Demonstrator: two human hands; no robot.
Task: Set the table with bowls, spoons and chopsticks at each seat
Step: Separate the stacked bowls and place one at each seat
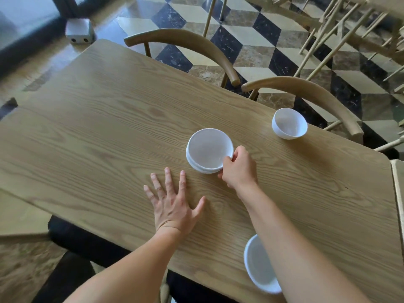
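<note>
A stack of white bowls (206,149) stands near the middle of the wooden table (98,127). My right hand (239,169) grips the rim of the top bowl on its right side, thumb inside. My left hand (171,202) lies flat on the table with fingers spread, just left of and below the stack, holding nothing. A single white bowl (288,123) sits at the far right seat. Another white bowl (259,265) sits at the near edge, partly hidden under my right forearm. No spoons or chopsticks are in view.
Two wooden chairs with curved backs, one (188,40) at the far middle and one (310,92) at the far right, are pushed against the far side. More chairs (349,25) stand beyond on the checkered floor. A small grey box (79,31) sits on the floor at the far left.
</note>
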